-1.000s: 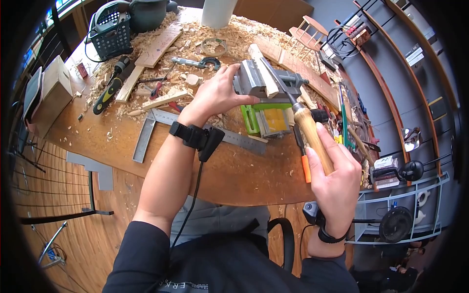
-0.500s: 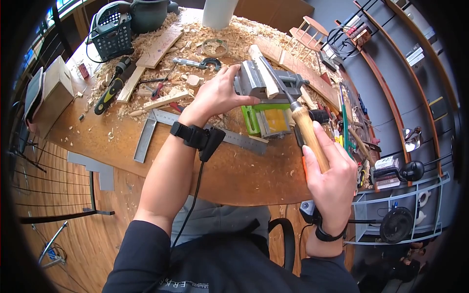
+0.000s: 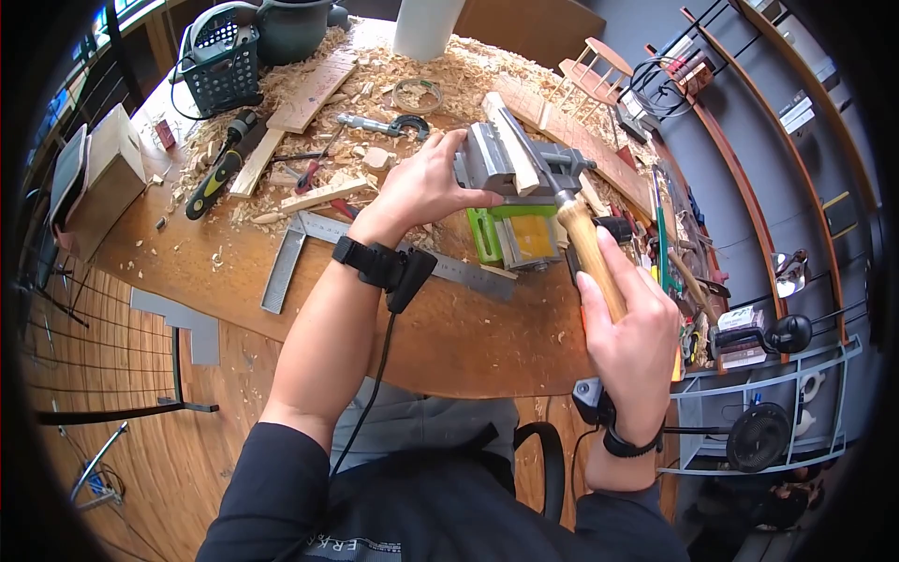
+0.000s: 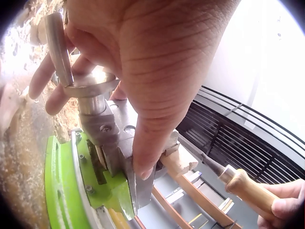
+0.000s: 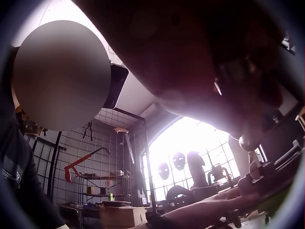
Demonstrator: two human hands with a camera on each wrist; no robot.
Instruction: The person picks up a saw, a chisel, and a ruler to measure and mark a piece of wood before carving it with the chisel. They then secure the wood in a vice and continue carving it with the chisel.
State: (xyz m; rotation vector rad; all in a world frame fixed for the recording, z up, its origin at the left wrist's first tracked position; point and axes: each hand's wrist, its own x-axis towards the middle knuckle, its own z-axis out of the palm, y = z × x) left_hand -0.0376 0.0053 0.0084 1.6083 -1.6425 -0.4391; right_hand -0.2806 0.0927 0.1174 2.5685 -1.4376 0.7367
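Observation:
A grey metal vise (image 3: 481, 157) on a green base (image 3: 486, 236) clamps a pale wood piece (image 3: 521, 167). My left hand (image 3: 419, 185) grips the vise's left end, its thumb against the near side and its fingers at the far side. In the left wrist view the vise's screw handle (image 4: 59, 50) stands beside those fingers. My right hand (image 3: 639, 328) holds a long chisel by its wooden handle (image 3: 592, 251), index finger laid along the handle. The steel blade (image 3: 540, 166) lies along the wood's right side. In the right wrist view the right hand is dark and blurred.
Shavings (image 3: 426, 77) cover the bench's far part. A steel square (image 3: 278, 272) lies left of the vise, with a micrometer (image 3: 375, 123) behind. A box (image 3: 103, 187) and a basket (image 3: 220, 70) stand at left. Several hand tools (image 3: 663, 234) crowd the right side.
My right hand and the chisel have slid slightly forward and left along the wood. The left hand keeps its place on the vise. The head view has shifted a little.

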